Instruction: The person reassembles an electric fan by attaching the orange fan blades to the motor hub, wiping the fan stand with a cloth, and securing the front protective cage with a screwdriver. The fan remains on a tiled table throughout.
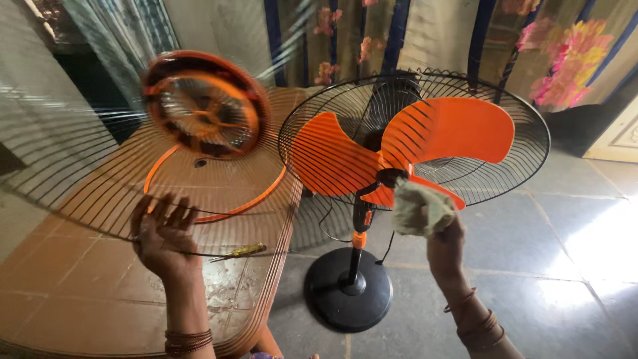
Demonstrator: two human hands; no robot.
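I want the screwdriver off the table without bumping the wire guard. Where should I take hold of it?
Grip the screwdriver by its yellow handle, the end pointing toward the fan. Come from above on that side: the thin metal shaft points toward the left hand, under the guard.

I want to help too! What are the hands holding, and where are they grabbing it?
The left hand holds the loose wire fan guard by its rim. The right hand holds a bunched cloth against the orange fan blades.

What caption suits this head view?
Left hand holds the detached front grille; right hand presses a cloth to the orange fan blades.
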